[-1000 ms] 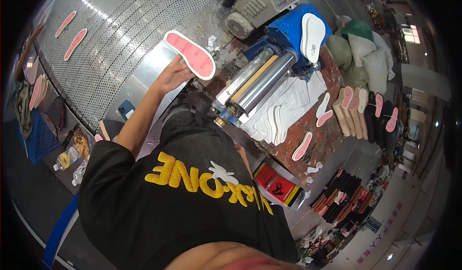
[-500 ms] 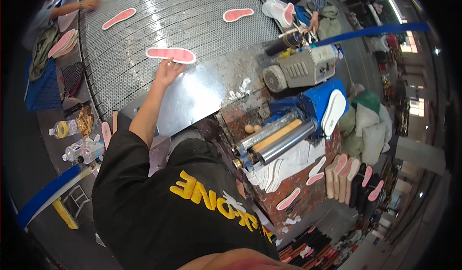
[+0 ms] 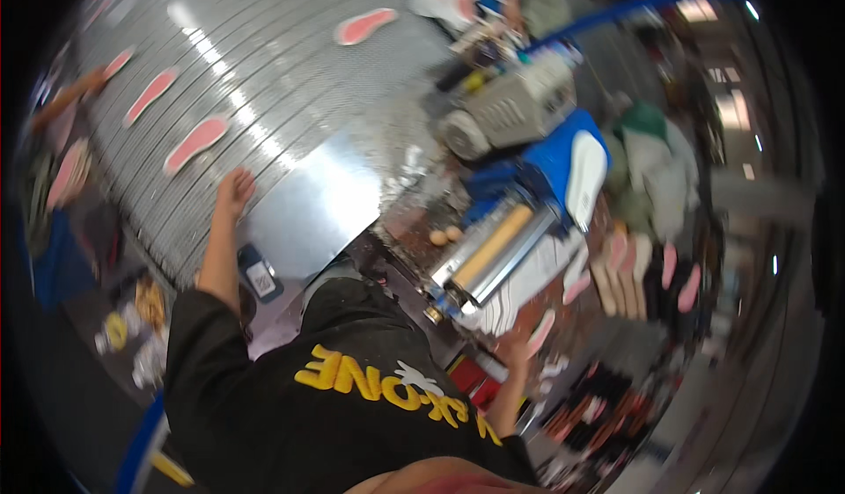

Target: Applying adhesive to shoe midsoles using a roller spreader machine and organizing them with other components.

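Observation:
My left hand (image 3: 236, 188) is over the near edge of the grey mesh belt (image 3: 290, 80), its fingers curled and nothing seen in them. Just beyond it, apart from the hand, a pink insole with a white rim (image 3: 195, 145) lies on the belt. My right hand (image 3: 515, 351), blurred, is at the worn red-brown worktop beside me. Its fingers close on the near end of another pink and white insole (image 3: 541, 332); the exact grip is hard to make out.
A roller machine (image 3: 497, 252) stands on the worktop, with white insole pieces (image 3: 500, 311) beside it and a grey motor housing (image 3: 510, 107) behind. A smooth metal plate (image 3: 317, 204) borders the belt. A phone (image 3: 258, 274) lies near my left forearm. Another person's arm (image 3: 70, 102) reaches in at left.
My left hand has come away from the insole, which now lies farther left on the belt, turned. My right hand has come into view at the worktop insole. The whole view has shifted.

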The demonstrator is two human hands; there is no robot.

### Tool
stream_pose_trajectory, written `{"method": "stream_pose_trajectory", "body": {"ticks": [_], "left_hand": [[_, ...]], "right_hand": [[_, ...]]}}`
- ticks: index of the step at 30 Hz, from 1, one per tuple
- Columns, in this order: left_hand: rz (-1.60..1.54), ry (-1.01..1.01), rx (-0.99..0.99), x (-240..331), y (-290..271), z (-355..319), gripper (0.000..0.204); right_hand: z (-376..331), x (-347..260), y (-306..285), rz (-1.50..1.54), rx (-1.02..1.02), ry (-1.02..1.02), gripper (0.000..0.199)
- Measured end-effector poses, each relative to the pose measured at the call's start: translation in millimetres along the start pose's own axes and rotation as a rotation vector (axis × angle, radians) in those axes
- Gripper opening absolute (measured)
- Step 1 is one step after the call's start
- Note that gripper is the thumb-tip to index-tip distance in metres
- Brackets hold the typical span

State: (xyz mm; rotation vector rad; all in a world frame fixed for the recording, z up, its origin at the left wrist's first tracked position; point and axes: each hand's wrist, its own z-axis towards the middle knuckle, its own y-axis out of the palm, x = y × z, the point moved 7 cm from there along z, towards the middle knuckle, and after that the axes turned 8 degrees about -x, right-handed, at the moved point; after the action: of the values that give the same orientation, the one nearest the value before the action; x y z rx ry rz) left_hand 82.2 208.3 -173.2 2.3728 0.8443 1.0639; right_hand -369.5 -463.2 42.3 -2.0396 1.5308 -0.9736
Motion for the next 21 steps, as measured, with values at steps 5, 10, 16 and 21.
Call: {"method": "stream_pose_trajectory", "body": {"ticks": [5, 10, 16, 21], "left_hand": [[0.259, -0.055, -0.235, -39, 66, -37, 0.017], [1.107, -0.215, -0.485, -117, 115, -60, 0.015], [1.442, 0.027, -0.62, -152, 101, -42, 0.027], [1.465, -0.034, -0.647, -154, 110, -40, 0.027]], "right_hand": [[-18, 112, -270, 1.248, 1.017, 0.472, 0.022], [64, 136, -364, 1.062, 0.936, 0.462, 0.049], [115, 129, -379, 0.662, 0.545, 0.729, 0.062], [87, 152, -380, 0.957, 1.053, 0.455, 0.042]]}}
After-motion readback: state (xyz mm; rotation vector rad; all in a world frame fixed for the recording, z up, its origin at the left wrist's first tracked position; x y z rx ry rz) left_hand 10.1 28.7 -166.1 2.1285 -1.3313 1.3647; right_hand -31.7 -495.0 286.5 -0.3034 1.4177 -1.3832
